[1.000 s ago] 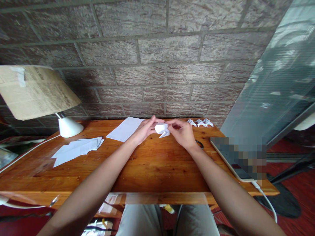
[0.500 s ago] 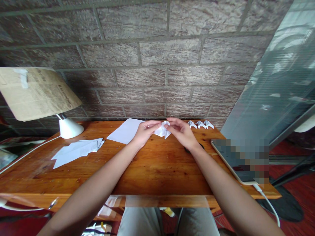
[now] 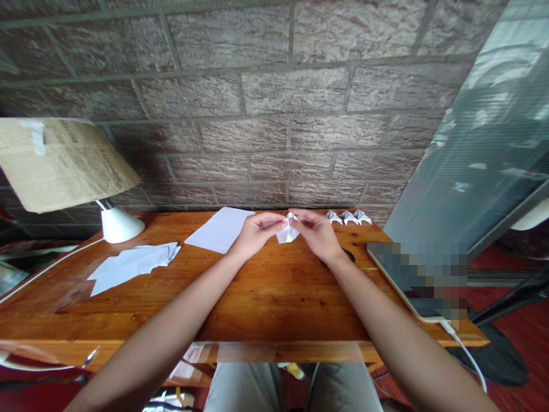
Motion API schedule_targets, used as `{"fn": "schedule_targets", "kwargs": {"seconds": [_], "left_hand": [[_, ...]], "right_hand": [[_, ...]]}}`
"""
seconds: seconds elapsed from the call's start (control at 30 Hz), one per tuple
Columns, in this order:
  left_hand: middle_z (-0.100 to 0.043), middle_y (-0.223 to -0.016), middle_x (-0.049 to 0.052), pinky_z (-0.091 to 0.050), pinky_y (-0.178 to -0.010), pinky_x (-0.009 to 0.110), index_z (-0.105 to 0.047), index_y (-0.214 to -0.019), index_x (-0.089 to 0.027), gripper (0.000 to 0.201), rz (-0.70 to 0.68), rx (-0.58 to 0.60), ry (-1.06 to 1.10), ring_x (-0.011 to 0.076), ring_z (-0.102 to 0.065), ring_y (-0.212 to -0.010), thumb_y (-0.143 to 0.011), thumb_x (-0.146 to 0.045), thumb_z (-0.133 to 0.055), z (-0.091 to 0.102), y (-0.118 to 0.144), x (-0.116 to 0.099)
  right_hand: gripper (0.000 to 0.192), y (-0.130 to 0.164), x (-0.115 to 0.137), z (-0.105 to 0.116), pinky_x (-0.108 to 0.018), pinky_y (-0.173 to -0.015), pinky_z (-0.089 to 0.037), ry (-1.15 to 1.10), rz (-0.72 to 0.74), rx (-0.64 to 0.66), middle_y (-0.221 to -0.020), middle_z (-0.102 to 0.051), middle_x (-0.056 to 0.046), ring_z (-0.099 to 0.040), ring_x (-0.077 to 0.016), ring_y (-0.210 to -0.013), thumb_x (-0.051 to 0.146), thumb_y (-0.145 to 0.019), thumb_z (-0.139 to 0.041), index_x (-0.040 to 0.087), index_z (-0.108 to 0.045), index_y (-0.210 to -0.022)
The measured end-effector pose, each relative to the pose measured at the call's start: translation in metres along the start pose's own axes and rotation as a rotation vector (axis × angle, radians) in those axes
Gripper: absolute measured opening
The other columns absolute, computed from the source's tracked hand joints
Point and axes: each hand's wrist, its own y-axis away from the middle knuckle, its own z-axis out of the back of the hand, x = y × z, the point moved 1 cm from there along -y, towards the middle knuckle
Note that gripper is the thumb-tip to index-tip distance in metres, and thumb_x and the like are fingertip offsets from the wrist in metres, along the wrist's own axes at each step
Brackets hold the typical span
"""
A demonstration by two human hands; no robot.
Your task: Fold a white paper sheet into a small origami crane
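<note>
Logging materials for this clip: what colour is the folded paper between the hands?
The folded paper is white, seen in the head view.

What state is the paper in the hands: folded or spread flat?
Folded: the held paper shows creases and angled facets. Its full shape is partly hidden.

On desk point(image 3: 274, 303), left: lamp point(image 3: 123, 225), slips point(image 3: 132, 264) before it. Centre: paper point(image 3: 285, 234) between left hand point(image 3: 256, 233) and right hand point(image 3: 319, 233). Right: tablet point(image 3: 397, 272); three pieces point(image 3: 350, 218) behind, leftward.

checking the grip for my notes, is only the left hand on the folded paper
No, the left hand and the right hand both hold the folded paper, one at either side.
</note>
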Motion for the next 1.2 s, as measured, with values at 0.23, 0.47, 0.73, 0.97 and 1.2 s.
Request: {"fn": "schedule_targets", "kwargs": {"seconds": [0.23,0.47,0.73,0.97,1.2], "left_hand": [[-0.076,-0.088,0.007,-0.054,-0.078,0.034,-0.074,-0.087,-0.017,0.039,0.105,-0.069,0.099,0.0183,-0.068,-0.080,-0.059,-0.041,-0.086,0.003,-0.002,0.005],[-0.075,-0.086,0.006,-0.053,-0.079,0.034,-0.074,-0.084,-0.017,0.040,0.137,-0.117,0.154,0.0173,-0.067,-0.079,-0.054,-0.040,-0.088,0.004,-0.003,0.004],[-0.076,-0.088,0.006,-0.050,-0.081,0.032,-0.078,-0.085,-0.018,0.035,0.082,-0.002,-0.016,0.0198,-0.067,-0.083,-0.062,-0.044,-0.084,0.000,-0.001,0.001],[-0.075,-0.079,0.005,-0.049,-0.073,0.030,-0.078,-0.082,-0.017,0.037,0.177,-0.074,0.095,0.0160,-0.063,-0.071,-0.059,-0.045,-0.085,0.003,-0.002,0.009],[-0.075,-0.079,0.006,-0.049,-0.079,0.032,-0.078,-0.075,-0.016,0.032,0.080,-0.190,0.035,0.0183,-0.065,-0.075,-0.059,-0.043,-0.084,0.001,-0.002,0.005]], "right_hand": [[0.037,0.000,0.007,-0.001,-0.028,-0.067,-0.052,0.028,0.046,-0.020,-0.081,-0.073,-0.004,-0.064,-0.0156,-0.070,0.053,-0.074,-0.073,0.019,-0.065,-0.084],[0.031,-0.001,0.003,0.002,-0.032,-0.081,-0.054,0.091,0.070,0.048,-0.096,-0.075,-0.005,-0.067,-0.0186,-0.085,0.049,-0.080,-0.067,0.020,-0.073,-0.090],[0.027,-0.001,-0.002,0.001,-0.031,-0.079,-0.054,0.123,0.111,0.057,-0.100,-0.074,-0.006,-0.068,-0.0181,-0.086,0.044,-0.080,-0.069,0.021,-0.068,-0.093],[0.023,0.003,0.002,0.000,-0.033,-0.076,-0.053,0.322,0.194,-0.015,-0.091,-0.070,-0.005,-0.066,-0.0191,-0.079,0.041,-0.082,-0.069,0.022,-0.067,-0.095],[0.035,0.014,0.020,-0.009,-0.028,-0.068,-0.046,0.563,0.299,-0.206,-0.069,-0.058,-0.002,-0.055,-0.0153,-0.065,0.054,-0.082,-0.066,0.021,-0.068,-0.070]]}}
